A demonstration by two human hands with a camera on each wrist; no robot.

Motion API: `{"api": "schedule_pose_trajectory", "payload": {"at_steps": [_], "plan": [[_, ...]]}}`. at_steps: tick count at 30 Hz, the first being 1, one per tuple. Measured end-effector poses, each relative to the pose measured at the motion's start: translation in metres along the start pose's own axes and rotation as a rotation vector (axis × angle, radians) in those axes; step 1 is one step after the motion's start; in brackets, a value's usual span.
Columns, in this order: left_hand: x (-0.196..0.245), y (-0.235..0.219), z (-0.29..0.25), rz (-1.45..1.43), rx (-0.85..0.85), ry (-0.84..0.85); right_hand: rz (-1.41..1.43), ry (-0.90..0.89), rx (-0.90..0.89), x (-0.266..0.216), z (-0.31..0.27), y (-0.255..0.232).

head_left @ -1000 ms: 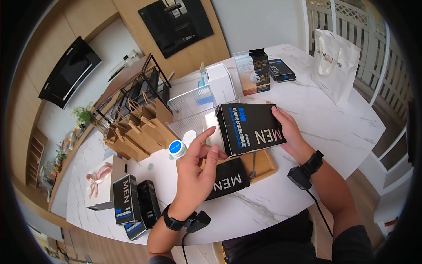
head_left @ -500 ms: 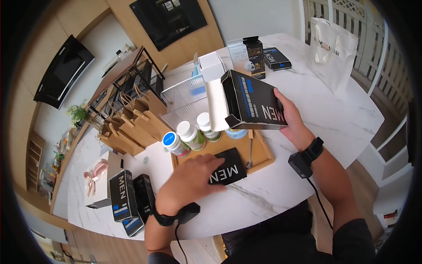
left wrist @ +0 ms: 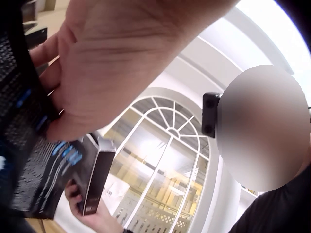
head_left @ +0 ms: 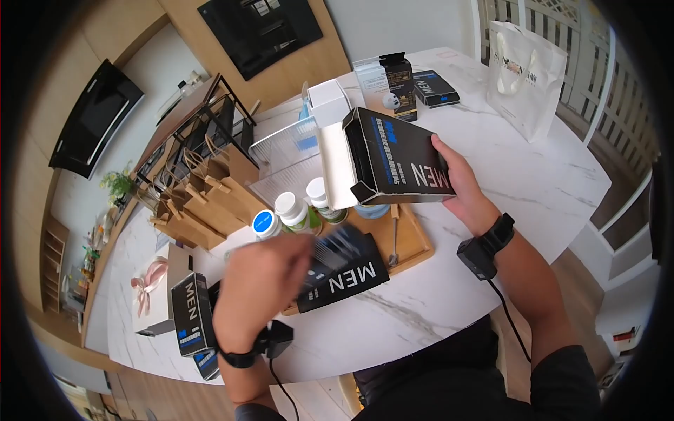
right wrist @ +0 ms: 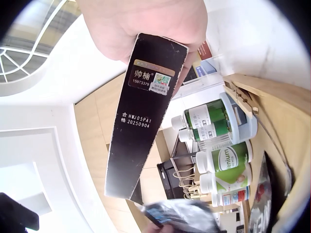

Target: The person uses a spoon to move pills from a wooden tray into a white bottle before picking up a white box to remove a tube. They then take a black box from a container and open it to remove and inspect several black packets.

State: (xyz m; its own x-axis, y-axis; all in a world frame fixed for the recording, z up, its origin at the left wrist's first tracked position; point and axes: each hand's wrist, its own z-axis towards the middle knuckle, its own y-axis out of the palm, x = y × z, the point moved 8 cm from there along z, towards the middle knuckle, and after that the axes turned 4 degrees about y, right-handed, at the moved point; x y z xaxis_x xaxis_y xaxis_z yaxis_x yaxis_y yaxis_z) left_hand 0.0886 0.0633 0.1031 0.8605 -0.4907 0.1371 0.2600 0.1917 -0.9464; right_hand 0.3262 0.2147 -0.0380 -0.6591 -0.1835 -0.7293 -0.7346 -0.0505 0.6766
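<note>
My right hand [head_left: 460, 179] holds a black box [head_left: 411, 158] marked MEN by its right side, raised over the wooden tray [head_left: 415, 245]. The box's left end stands open with a white flap [head_left: 335, 165] hanging out. At the left, my left hand [head_left: 256, 284] pinches a black sachet [right wrist: 187, 213], blurred in the head view and close up in the left wrist view. Beneath it another black MEN sachet [head_left: 351, 277] lies across the tray's front edge. A metal spoon-like tool [head_left: 394, 238] lies on the tray.
White-capped bottles [head_left: 291, 207] and a blue-topped one [head_left: 265, 223] stand at the tray's back left. Several MEN boxes [head_left: 191, 309] and a ribboned box [head_left: 156, 295] sit left. Paper bags [head_left: 217, 193], a clear rack [head_left: 284, 151] and a white bag [head_left: 526, 81] stand beyond.
My left hand has gone from beside the box down to the tray, then left and up with a black sachet. The box has tilted, and its open end now shows.
</note>
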Motion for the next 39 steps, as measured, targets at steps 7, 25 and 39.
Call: {"api": "schedule_pose_trajectory", "payload": {"at_steps": [7,25,39], "plan": [[0.02,-0.073,-0.032,0.374,0.929,0.028,-0.054,0.038,-0.007,0.006,-0.005,0.006],[0.036,-0.014,-0.005,0.509,0.512,0.518,-0.105,-0.017,-0.005,0.001,-0.006,0.007],[0.027,-0.006,-0.007,0.539,0.524,0.612,-0.173,0.052,-0.055,-0.004,-0.006,0.01]]}}
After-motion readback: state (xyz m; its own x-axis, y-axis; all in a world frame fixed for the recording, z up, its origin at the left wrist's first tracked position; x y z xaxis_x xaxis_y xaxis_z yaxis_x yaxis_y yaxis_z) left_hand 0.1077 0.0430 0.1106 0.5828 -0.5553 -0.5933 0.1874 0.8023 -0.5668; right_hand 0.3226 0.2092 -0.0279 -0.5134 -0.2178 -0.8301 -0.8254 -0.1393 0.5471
